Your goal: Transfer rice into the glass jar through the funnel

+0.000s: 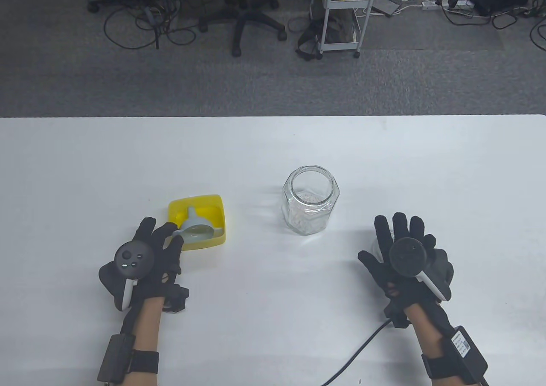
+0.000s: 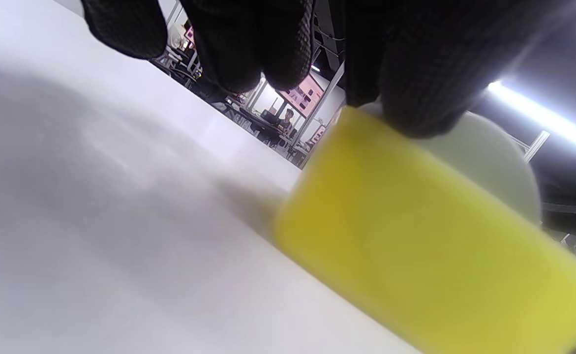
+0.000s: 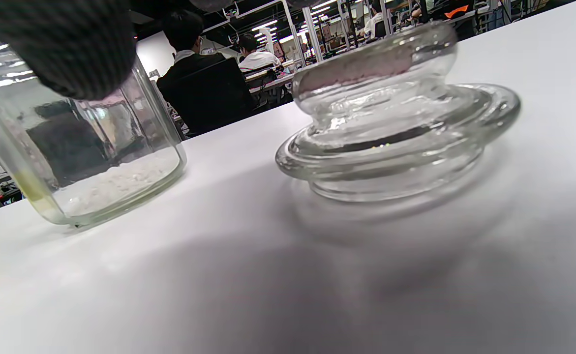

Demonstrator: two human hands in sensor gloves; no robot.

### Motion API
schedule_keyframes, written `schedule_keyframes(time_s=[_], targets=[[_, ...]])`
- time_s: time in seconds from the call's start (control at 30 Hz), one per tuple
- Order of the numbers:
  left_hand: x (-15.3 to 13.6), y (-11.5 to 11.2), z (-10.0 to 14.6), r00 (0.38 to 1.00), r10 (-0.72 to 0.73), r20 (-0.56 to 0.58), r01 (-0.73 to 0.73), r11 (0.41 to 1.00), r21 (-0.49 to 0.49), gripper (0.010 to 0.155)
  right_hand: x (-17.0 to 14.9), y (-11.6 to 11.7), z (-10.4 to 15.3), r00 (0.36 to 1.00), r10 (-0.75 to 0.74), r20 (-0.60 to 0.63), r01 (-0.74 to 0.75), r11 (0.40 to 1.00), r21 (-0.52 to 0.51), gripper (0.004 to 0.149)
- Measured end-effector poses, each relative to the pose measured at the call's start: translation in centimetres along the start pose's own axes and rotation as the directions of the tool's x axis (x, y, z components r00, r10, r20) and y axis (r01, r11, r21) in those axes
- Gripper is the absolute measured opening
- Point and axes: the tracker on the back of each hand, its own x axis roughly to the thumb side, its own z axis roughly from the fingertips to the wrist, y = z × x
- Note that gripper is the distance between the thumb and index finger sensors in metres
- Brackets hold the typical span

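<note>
Table view, step: the funnel [image 1: 194,228] lies on its side in the yellow tray [image 1: 215,204], so I judge fetching it is in hand.
Table view, left hand [image 1: 147,253]: fingers reach the funnel's rim; a firm grip cannot be told here.
Table view, right hand [image 1: 405,253]: spread flat, fingers apart, holding nothing.
Table view, glass jar [image 1: 310,200]: upright, uncovered, mid-bench, a little rice at the bottom.
Table view, room: open bench [image 1: 273,155] lies between tray and jar; near edge well off.
Left wrist view: fingertips [image 2: 415,98] press at the tray's top edge against the pale funnel [image 2: 494,162].
Right wrist view: glass lid [image 3: 396,118] lies on the bench beside the jar [image 3: 86,162], apart.
Next move: probably lift the funnel, carry it right, and seat its spout in the jar mouth.
</note>
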Motion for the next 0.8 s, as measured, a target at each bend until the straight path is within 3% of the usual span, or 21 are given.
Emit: schedule_keyframes(time_s=[0.1, 0.3, 0.4, 0.5, 0.7, 0.8], targets=[[0.5, 0.5, 0.4, 0.999, 0.015, 0.028, -0.015, 1.000, -0.010, 0.061, -0.1, -0.1, 0.0, 1.000, -0.008, -0.004, 0.008, 1.000, -0.001, 0.085], [4.7, 2.3, 2.7, 0.966, -0.138, 0.217, 0.108, 0.984, 0.144, 0.074, -0.3, -0.3, -0.2, 0.999, -0.036, -0.013, 0.036, 0.999, -0.004, 0.085], [7.2, 0.9, 4.4, 0.930, -0.184, 0.319, 0.155, 0.981, 0.116, 0.079, -0.4, -0.3, -0.2, 0.999, -0.041, -0.014, 0.040, 0.999, -0.004, 0.085], [9.5, -1.3, 5.5, 0.892, -0.226, 0.392, 0.234, 0.972, 0.027, 0.082, -0.5, -0.7, -0.1, 0.998, -0.059, -0.019, 0.058, 0.998, -0.014, 0.085], [13.1, -4.1, 6.2, 0.865, -0.260, 0.429, 0.329, 0.940, -0.095, 0.087, -1.9, -1.4, -0.3, 0.994, -0.101, -0.050, 0.100, 0.995, -0.025, 0.084], [13.2, -6.3, 6.8, 0.824, -0.316, 0.471, 0.376, 0.926, -0.035, 0.087, -3.0, -1.4, -0.4, 0.989, -0.116, -0.092, 0.115, 0.993, -0.014, 0.085]])
